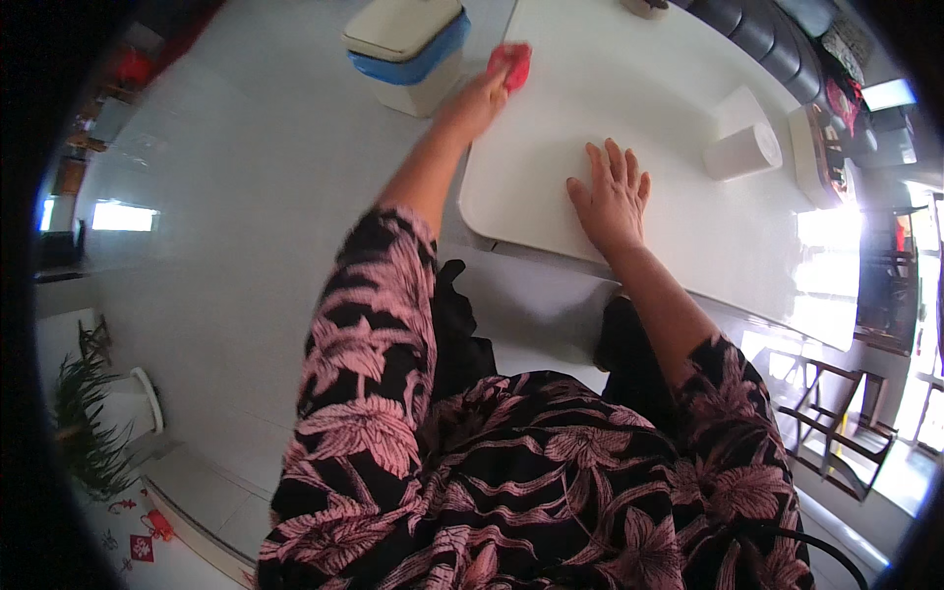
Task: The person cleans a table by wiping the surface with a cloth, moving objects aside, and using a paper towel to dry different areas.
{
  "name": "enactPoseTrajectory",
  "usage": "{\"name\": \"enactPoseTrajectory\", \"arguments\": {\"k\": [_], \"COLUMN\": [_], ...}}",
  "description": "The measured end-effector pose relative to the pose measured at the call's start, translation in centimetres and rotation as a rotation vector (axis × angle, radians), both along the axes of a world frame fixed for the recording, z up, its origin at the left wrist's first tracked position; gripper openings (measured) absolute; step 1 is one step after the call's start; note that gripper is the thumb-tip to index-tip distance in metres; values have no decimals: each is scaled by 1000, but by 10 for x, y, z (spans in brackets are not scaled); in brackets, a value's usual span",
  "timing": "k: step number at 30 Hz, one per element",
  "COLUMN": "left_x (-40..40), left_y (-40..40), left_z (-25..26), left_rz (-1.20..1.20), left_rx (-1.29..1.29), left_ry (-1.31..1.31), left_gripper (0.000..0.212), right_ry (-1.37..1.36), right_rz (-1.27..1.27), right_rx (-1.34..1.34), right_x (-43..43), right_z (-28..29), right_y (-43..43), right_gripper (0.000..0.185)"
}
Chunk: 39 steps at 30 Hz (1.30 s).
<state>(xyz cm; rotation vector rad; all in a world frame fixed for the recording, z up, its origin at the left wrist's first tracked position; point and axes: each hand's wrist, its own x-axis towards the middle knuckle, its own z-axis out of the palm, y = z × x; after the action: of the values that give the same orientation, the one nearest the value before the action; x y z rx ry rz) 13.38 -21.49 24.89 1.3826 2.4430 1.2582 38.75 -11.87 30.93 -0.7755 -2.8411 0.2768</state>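
At the far left edge of the white table (546,199), my left hand (483,99) grips a pinkish-red cloth (518,65). The hand is slightly blurred, and part of the cloth is hidden beneath the fingers. My right hand (613,198) rests on the tabletop near its front edge, fingers spread and holding nothing. To the right of that hand, a white paper roll (745,153) lies on its side.
A lidded bin (405,63) with a blue band stands on the floor left of the table. A white tray-like box (815,158) holding small items sits at the right. Dark sofa seats (759,29) line the far side. A wooden stool frame (841,420) stands at lower right.
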Motion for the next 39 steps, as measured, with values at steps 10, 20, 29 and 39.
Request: {"name": "enactPoseTrajectory", "arguments": {"k": [10,20,29,39], "left_x": [88,99,258,41], "left_y": [-38,10,125,80], "left_z": [-64,-7,35,25], "left_rz": [164,294,-512,69], "left_rx": [-140,-588,-210,-600], "left_ry": [-70,614,799,775], "left_gripper": [55,39,47,38], "right_ry": [439,-35,-265,-300], "right_rz": [301,624,985,937], "right_rx": [-216,-554,-659,-525], "right_x": [11,66,50,14], "right_z": [-66,-93,-63,-15], "right_y": [-6,-21,-51,-26], "right_gripper": [38,29,70,34]}}
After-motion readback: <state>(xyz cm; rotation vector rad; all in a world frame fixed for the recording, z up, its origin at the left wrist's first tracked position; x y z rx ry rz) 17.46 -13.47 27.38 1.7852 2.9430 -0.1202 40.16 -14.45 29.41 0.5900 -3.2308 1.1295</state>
